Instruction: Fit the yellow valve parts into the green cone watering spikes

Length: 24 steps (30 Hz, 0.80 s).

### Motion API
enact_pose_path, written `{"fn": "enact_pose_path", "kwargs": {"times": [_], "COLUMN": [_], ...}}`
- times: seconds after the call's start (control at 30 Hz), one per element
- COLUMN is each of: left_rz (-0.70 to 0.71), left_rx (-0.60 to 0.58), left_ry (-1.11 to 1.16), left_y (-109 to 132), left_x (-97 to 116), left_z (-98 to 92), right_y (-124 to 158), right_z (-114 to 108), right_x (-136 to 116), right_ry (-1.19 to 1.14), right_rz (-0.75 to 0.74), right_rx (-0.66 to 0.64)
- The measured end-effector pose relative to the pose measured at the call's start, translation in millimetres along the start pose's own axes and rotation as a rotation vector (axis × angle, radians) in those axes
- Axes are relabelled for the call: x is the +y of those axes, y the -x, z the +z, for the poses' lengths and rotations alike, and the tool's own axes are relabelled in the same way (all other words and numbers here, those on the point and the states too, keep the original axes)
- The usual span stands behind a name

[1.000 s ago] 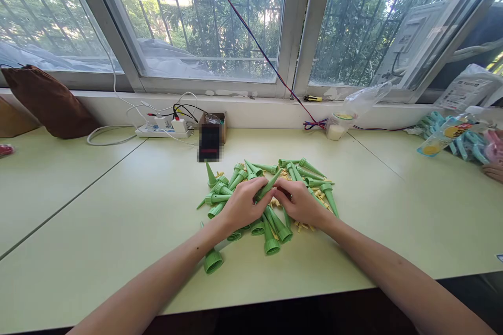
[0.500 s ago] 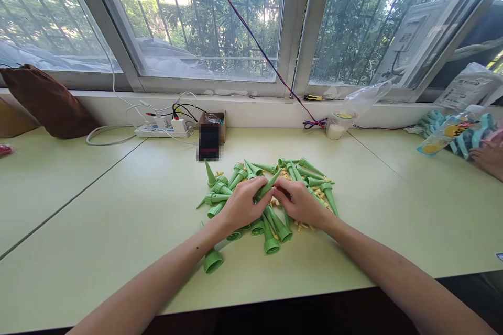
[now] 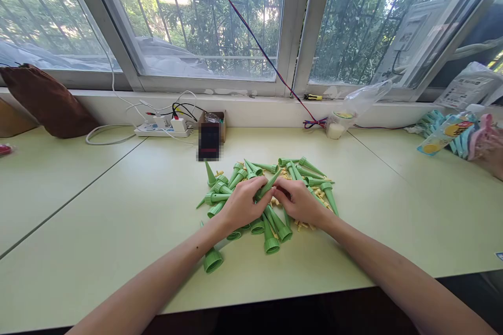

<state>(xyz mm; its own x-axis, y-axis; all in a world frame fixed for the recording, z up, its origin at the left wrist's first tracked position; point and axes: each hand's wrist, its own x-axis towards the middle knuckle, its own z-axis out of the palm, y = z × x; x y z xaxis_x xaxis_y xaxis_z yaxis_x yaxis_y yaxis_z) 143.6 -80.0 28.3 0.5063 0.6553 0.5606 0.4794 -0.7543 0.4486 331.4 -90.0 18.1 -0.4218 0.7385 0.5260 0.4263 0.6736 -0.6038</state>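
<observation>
A heap of green cone-shaped plastic spikes [image 3: 302, 169] lies on the pale green table [image 3: 118, 209], mixed with small yellow pieces [image 3: 302, 226]. My left hand [image 3: 244, 203] is closed round one green spike [image 3: 271, 183], whose tip points up and to the right. My right hand [image 3: 301, 202] is closed beside it, its fingertips pinched at the spike's side, and what they hold is too small to make out. Both hands rest over the middle of the heap. One more green spike [image 3: 212, 260] lies apart, by my left forearm.
A power strip [image 3: 161, 131] with cables and a small dark box [image 3: 209, 141] stand at the back under the window. A brown bag [image 3: 47, 99] sits far left. A plastic bag with a jar [image 3: 341, 120] is at the back right. Another person's hand [image 3: 489, 149] works with blue and pink items far right.
My hands and the spike have barely moved. At the far right, the other person's hand has shifted upward with coloured items.
</observation>
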Motion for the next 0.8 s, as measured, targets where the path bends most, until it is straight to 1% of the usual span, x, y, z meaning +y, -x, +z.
{"fn": "enact_pose_path", "kwargs": {"times": [0.6, 0.73, 0.8], "left_rz": [0.002, 0.061, 0.075], "left_rx": [0.006, 0.005, 0.041], "left_ry": [-0.017, 0.012, 0.001], "left_y": [-2.0, -0.7, 0.6], "left_x": [-1.8, -1.1, 0.6], "left_z": [1.0, 1.8, 2.7], "right_y": [-0.6, -1.1, -1.1], "right_z": [-0.6, -0.8, -0.9], "right_x": [-0.5, -0.1, -0.2], "right_ry": [0.005, -0.02, -0.034], "right_rz": [0.005, 0.001, 0.004], "right_rx": [-0.015, 0.027, 0.04]}}
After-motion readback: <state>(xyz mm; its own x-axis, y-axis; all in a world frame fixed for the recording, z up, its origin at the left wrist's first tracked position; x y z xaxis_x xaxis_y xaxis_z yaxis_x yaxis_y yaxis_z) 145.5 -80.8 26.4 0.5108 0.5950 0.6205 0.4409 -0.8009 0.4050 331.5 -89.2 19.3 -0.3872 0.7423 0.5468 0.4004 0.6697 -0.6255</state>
